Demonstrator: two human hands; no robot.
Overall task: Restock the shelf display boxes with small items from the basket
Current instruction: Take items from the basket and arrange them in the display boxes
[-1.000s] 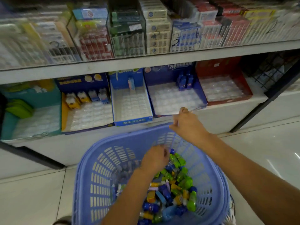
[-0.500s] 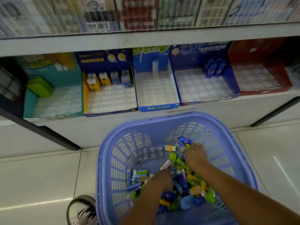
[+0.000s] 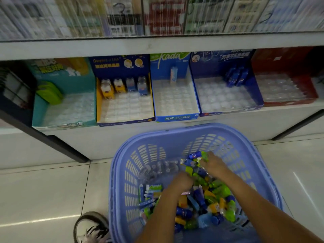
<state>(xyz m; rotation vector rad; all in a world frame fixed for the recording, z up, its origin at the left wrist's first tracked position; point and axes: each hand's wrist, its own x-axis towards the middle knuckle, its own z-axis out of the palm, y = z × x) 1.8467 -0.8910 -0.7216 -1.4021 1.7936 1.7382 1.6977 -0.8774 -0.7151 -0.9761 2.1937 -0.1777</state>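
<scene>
A lavender plastic basket [image 3: 175, 131] stands on the floor below the shelf, holding a pile of small blue, green and yellow items [image 3: 210, 204]. My left hand [image 3: 181, 181] is knuckles-up in the middle of the pile, with its fingers curled down among the items. At the far side of the pile, my right hand [image 3: 213, 163] curls its fingers round a green and a blue item [image 3: 196, 156]. On the low shelf stand the display boxes: teal [image 3: 43, 109], dark blue and yellow [image 3: 99, 102], light blue [image 3: 175, 118], dark blue [image 3: 228, 112] and red [image 3: 289, 102]. Their clear trays are mostly bare.
A shoe [image 3: 91, 228] is on the tiled floor left of the basket. A black slanted shelf post [image 3: 52, 142] runs down at the left and another [image 3: 298, 127] at the right. The upper shelf [image 3: 157, 44] carries packed goods behind a clear front.
My right hand has come down from the shelf edge into the basket and now reaches the far items. The view shifted, so the boxes sit higher in the frame. My left hand stayed in the pile.
</scene>
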